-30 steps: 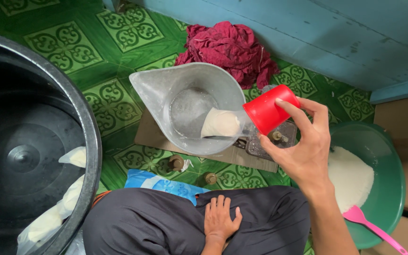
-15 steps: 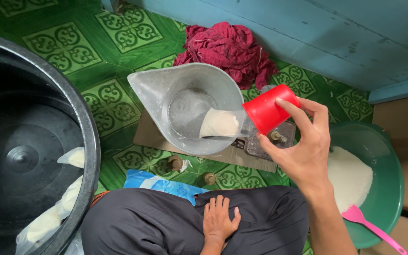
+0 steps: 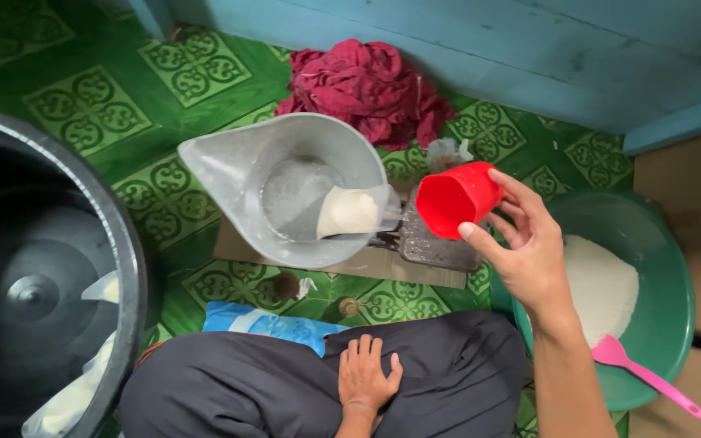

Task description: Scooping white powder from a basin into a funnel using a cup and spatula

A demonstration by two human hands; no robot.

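Gripping the red cup (image 3: 456, 199) in your right hand (image 3: 529, 251), keep it level; left hand (image 3: 367, 377) rests open.

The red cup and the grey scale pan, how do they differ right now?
The red cup is small and bright; the grey scale pan is wide, pale and spouted. The cup is held in the air by the right hand, tipped on its side with its mouth toward the camera; the pan rests on the scale, facing up. The cup looks empty; the pan holds a small bag of white powder. Both are open containers.
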